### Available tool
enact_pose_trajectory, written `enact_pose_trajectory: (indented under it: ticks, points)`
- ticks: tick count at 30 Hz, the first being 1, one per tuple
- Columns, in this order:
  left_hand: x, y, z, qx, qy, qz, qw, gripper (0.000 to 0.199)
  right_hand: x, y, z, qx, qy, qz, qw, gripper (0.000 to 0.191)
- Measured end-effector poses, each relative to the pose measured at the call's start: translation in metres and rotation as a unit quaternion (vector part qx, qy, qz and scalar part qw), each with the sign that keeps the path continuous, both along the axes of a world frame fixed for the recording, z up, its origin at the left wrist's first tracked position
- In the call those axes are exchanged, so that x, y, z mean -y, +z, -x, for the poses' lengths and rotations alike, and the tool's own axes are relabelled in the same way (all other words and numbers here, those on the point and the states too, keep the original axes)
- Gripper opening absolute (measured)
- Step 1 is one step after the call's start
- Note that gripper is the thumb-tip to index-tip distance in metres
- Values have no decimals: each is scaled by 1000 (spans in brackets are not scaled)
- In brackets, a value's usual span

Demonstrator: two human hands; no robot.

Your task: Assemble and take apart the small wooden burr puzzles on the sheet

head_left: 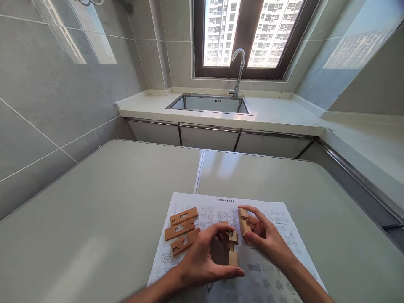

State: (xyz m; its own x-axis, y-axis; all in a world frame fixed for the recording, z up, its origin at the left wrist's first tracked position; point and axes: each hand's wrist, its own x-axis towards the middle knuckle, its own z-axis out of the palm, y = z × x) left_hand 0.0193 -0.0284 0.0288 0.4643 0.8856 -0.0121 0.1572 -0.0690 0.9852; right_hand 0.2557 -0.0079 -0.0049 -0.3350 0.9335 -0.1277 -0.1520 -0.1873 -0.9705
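My left hand (202,261) is curled round a pale notched wooden block (233,258), its thumb and fingers at the two ends. A "3" is marked on the block's upper end. To the right, and apart from it, my right hand (273,237) pinches a second notched wooden block (243,213) between thumb and fingers, tilted a little. A bit of wood shows behind my left fingers, mostly hidden. Beside the left hand lie three flat, darker wooden pieces with cut-out slots: an upper piece (192,211), a middle piece (170,234) and a lower piece (175,249) partly covered by that hand.
Under the hands a printed sheet (284,219) with small diagrams lies on a pale table (110,202), which has a seam down its middle. Beyond the table are a counter (271,110), a sink (208,110) and a faucet (241,67) below a window. A tiled wall borders the left.
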Motion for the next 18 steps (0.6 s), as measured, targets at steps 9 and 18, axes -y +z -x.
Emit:
enact_pose_trajectory:
  ticks: [9,18]
  points:
    - [0,-1,-1,0,5,-7,1000,78,-1,4,2,-1,-6,0,1000,74]
    - [0,0,0,7,5,28,1000,77,0,0,-2,-4,19,-15,1000,75]
